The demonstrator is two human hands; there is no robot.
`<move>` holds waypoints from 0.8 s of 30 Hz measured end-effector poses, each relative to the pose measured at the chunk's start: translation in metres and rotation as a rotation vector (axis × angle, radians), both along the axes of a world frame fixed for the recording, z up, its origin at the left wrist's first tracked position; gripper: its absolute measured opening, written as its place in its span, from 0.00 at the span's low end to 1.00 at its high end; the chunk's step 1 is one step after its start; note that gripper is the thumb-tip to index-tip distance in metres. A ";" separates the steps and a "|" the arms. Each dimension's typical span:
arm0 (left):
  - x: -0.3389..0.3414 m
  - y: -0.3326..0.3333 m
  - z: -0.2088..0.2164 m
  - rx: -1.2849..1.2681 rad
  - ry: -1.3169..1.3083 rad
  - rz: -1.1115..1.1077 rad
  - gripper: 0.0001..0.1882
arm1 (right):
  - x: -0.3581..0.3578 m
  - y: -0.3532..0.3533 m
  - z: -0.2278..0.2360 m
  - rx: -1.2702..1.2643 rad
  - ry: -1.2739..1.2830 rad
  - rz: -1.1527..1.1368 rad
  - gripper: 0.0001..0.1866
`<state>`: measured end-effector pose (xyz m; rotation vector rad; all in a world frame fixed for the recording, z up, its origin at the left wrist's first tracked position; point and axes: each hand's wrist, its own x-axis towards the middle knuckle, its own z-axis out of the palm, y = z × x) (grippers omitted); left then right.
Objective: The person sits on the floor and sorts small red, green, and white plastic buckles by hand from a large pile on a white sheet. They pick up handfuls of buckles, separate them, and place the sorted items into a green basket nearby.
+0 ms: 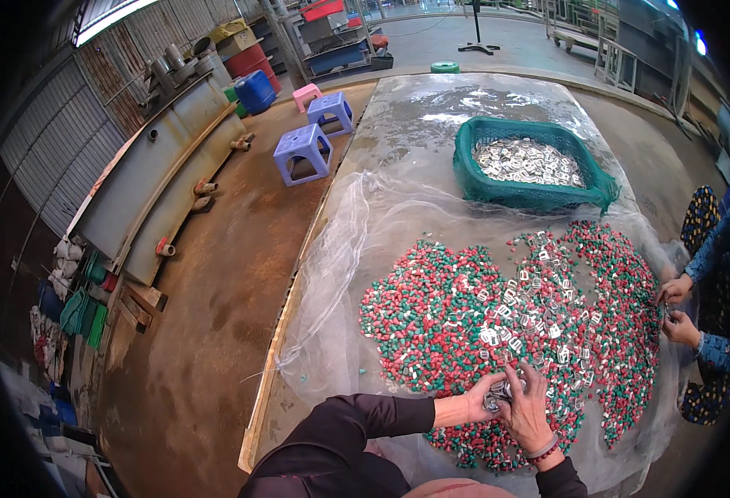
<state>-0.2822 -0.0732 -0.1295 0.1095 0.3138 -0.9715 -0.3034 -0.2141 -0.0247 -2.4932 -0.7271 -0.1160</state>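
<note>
My left hand (479, 402) is closed around a small bunch of shiny metal buckles (494, 398) near the table's front. My right hand (530, 412), with bands at its wrist, bends over the same buckles, its fingers curled against them; part of the bunch is hidden. Just beyond both hands, loose silvery buckles (510, 339) lie scattered over heaps of small red, green and white pellets (431, 311). The pellets rest on a clear plastic sheet (332, 290) spread over the table.
Farther back on the table (415, 108) stands a green netted basket (510, 192) full of metal pieces. At the right edge a co-worker's hands (678, 309) touch the pellet heap. Purple stools (303, 153) and a long metal trough (162, 178) stand to the left.
</note>
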 end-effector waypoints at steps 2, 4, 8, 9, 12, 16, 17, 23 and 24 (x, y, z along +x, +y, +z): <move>0.000 0.001 0.004 -0.041 0.011 -0.015 0.19 | 0.001 -0.010 0.009 0.004 -0.063 -0.036 0.41; 0.003 0.003 0.006 -0.031 0.056 0.007 0.19 | 0.005 -0.023 0.018 0.088 -0.031 -0.155 0.38; 0.016 0.011 0.003 0.041 0.153 0.037 0.19 | 0.012 -0.050 0.030 0.163 -0.008 -0.343 0.30; 0.020 0.014 0.003 0.061 0.187 0.055 0.19 | 0.013 -0.056 0.031 0.157 -0.009 -0.375 0.28; 0.031 0.021 0.002 -0.103 0.173 0.090 0.18 | 0.011 -0.069 0.029 0.073 0.044 -0.398 0.25; 0.053 0.026 0.005 -0.207 0.204 0.172 0.12 | 0.005 -0.082 0.022 0.130 0.155 -0.410 0.25; 0.063 0.027 0.008 -0.172 0.191 0.206 0.12 | 0.004 -0.085 0.020 0.135 0.151 -0.407 0.25; 0.244 0.015 0.088 -0.048 -0.029 0.627 0.16 | 0.011 -0.104 0.017 0.193 0.153 -0.453 0.26; 0.290 0.012 0.115 -0.169 -0.188 0.677 0.19 | 0.013 -0.107 0.018 0.218 0.150 -0.462 0.27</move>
